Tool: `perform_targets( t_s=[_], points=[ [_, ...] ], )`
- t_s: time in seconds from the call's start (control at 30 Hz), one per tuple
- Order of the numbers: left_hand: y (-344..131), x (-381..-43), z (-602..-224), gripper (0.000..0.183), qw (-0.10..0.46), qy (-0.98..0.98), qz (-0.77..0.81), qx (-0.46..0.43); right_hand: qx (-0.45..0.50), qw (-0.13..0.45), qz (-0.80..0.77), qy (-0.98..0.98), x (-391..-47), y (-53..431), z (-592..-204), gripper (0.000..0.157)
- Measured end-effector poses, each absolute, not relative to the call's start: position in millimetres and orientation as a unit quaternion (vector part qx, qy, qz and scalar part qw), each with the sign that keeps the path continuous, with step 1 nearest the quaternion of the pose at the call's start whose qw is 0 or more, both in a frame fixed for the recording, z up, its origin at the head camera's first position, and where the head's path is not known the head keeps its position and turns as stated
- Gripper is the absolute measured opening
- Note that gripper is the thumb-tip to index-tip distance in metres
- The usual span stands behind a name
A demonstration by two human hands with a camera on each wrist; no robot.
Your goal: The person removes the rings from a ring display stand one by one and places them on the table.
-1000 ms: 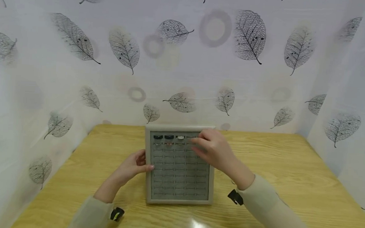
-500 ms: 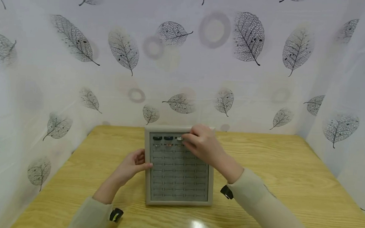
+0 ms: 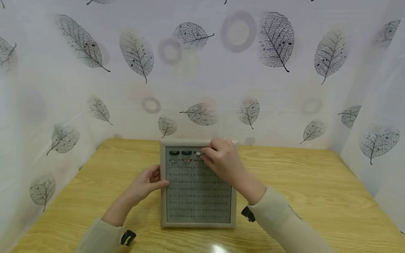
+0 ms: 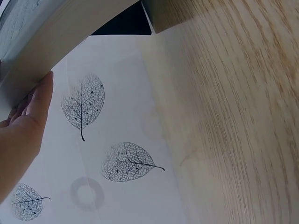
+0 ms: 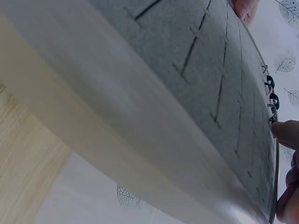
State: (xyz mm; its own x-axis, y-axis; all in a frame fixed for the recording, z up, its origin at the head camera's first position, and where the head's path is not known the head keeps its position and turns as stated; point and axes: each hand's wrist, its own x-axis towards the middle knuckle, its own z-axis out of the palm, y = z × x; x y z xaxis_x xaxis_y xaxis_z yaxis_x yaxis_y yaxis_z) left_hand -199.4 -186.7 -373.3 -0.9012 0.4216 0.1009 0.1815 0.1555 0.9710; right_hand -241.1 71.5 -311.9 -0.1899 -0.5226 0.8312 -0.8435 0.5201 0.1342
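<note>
A ring display board [image 3: 199, 195] with a pale frame and grey slotted padding stands upright on the table. My left hand [image 3: 148, 184] grips its left edge, thumb on the front and fingers behind; the left wrist view shows these fingers [image 4: 39, 100] against the frame's side. Two dark rings [image 3: 174, 153] sit in the top row. To their right is a whitish ring [image 3: 198, 153], pinched between the thumb and fingers of my right hand [image 3: 226, 162] and partly covered by them. Below, a reddish ring [image 3: 187, 160] and a faint silvery ring [image 3: 174, 161] sit in the second row.
The wood-grain table [image 3: 287, 222] stretches around the board on all sides. A leaf-patterned curtain [image 3: 205, 77] closes off the back and both sides. Each wrist carries a small black device, such as the one by the left sleeve [image 3: 128, 237].
My right hand has moved left along the top row, from the fourth column to the whitish ring, and then stays there. The left hand keeps its grip on the board.
</note>
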Motion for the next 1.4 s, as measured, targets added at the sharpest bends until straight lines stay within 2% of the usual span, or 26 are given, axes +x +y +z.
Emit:
perform_targets(
  t_s=[0.27, 0.6, 1.4],
  points=[
    [-185.8, -198.3, -371.9, 0.063, 0.098, 0.759, 0.613, 0.193, 0.434, 0.447, 0.179, -0.762, -238.4, 67.9, -311.3, 0.006],
    [-185.0, -198.5, -371.1, 0.063, 0.097, 0.76, 0.613, 0.194, 0.426, 0.478, 0.141, -0.756, -239.4, 65.1, -315.8, 0.008],
    [-184.0, -199.4, -372.0, 0.062, 0.093, 0.759, 0.617, 0.184, 0.473, 0.483, 0.171, -0.716, -243.5, 70.0, -319.0, 0.009]
  ],
)
